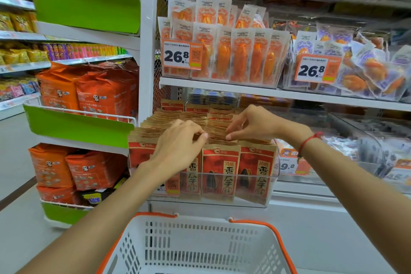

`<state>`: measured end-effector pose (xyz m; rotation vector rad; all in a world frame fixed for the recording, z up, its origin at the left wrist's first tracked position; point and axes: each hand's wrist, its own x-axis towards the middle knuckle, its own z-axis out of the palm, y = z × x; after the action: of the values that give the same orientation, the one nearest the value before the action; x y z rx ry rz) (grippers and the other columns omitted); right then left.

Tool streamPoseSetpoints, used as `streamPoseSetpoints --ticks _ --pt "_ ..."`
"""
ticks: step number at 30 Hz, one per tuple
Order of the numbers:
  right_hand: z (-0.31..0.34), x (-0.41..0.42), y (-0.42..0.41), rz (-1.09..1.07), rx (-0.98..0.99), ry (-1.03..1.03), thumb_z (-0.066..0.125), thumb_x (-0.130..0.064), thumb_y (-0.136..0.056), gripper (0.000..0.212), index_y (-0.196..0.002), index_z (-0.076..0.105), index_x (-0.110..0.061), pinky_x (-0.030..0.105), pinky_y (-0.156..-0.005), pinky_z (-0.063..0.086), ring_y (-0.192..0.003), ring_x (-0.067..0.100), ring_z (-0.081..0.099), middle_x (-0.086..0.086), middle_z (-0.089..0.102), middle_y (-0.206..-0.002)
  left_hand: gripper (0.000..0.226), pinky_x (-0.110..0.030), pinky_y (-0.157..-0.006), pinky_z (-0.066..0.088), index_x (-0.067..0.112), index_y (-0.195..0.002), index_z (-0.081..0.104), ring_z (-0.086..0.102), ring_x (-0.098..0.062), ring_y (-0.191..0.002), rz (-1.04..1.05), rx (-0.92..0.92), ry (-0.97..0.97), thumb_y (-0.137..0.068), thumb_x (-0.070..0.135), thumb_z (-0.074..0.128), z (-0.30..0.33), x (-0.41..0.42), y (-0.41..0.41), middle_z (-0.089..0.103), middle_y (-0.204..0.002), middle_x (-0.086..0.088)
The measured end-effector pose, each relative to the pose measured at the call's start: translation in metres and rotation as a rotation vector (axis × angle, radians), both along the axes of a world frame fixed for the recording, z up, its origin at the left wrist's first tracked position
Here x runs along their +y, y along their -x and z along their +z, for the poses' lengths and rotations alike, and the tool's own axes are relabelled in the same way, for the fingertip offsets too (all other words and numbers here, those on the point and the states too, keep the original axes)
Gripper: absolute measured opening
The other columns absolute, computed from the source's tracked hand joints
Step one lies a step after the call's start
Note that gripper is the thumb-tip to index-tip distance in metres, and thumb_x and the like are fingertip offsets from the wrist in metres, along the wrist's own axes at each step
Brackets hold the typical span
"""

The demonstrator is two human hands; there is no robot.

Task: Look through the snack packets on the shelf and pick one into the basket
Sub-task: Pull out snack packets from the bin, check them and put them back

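Both hands worked the tops of red-and-brown sunflower seed packets (220, 171) standing in a clear bin (272, 181) on the shelf.

The left hand (178, 148) had its fingers curled over the packet tops, thumb and fingertips pinching an edge in the near rows. The right hand (251, 124), with a red string bracelet (309, 140) at the wrist, pinched another packet top just to the right, the two hands nearly touching. The white basket (200, 244) with orange handles sat near, below the bin, holding no packet. On the shelf above stood orange snack sachets (240, 55) behind a 26.8 price tag (181, 54). Orange bags (89, 93) filled the rack at left.
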<state>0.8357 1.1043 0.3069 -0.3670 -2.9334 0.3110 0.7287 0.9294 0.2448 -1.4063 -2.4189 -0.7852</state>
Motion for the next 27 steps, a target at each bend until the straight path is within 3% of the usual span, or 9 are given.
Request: streamPoseSetpoints --ticks 3,8,13,17,22,27 --pt "-0.007 0.0 0.009 -0.035 -0.034 -0.044 0.074 -0.037 -0.083 0.02 -0.096 0.078 -0.022 0.025 -0.072 0.042 -0.074 0.003 0.055 -0.011 0.065 -0.081 0.031 -0.028 -0.086 0.037 0.026 -0.115 0.066 0.044 -0.01 -0.121 -0.013 -0.03 -0.004 -0.1 0.041 0.043 -0.001 -0.001 0.004 0.062 -0.123 0.013" --pt "-0.01 0.001 0.012 -0.048 -0.067 -0.083 0.069 -0.039 -0.086 0.022 -0.098 0.078 -0.023 0.03 -0.075 0.043 -0.082 0.01 0.054 -0.018 0.057 -0.076 0.031 -0.031 -0.084 0.041 0.027 -0.115 0.066 0.046 -0.011 -0.117 -0.032 -0.054 0.003 -0.102 0.038 0.041 0.0 -0.001 0.005 0.064 -0.117 0.012" --pt "-0.026 0.005 0.004 -0.06 0.151 0.055 0.071 -0.037 -0.085 0.016 -0.088 0.079 -0.023 0.03 -0.073 0.047 -0.081 0.008 0.055 -0.016 0.06 -0.076 0.025 -0.033 -0.088 0.041 0.034 -0.112 0.066 0.048 -0.012 -0.122 -0.012 -0.149 -0.031 -0.099 0.041 0.047 0.002 0.001 0.008 0.063 -0.122 0.014" --pt "-0.033 0.002 -0.001 -0.076 0.297 0.024 0.068 -0.038 -0.087 0.021 -0.095 0.078 -0.022 0.036 -0.074 0.049 -0.085 0.013 0.055 -0.008 0.06 -0.088 0.019 -0.026 -0.076 0.044 0.038 -0.109 0.066 0.06 -0.008 -0.1 0.032 -0.207 -0.118 -0.098 0.038 0.051 0.005 0.006 0.011 0.065 -0.111 0.018" --pt "-0.033 0.002 -0.008 -0.003 0.464 0.071 0.062 -0.036 -0.092 0.009 -0.087 0.068 -0.031 0.041 -0.076 0.056 -0.08 0.004 0.062 -0.016 0.068 -0.085 0.029 -0.024 -0.076 0.039 0.034 -0.126 0.055 0.056 -0.003 -0.101 0.059 -0.238 -0.165 -0.098 0.027 0.054 0.006 0.01 0.012 0.061 -0.11 0.019" --pt "-0.02 -0.007 -0.008 0.105 0.613 0.203 0.06 -0.03 -0.094 0.014 -0.093 0.07 -0.019 0.029 -0.078 0.055 -0.087 0.006 0.066 -0.009 0.072 -0.088 0.039 -0.03 -0.092 0.045 0.026 -0.135 0.051 0.057 -0.008 -0.114 -0.003 -0.269 -0.164 -0.097 0.021 0.056 0.007 0.011 0.014 0.061 -0.123 0.014"
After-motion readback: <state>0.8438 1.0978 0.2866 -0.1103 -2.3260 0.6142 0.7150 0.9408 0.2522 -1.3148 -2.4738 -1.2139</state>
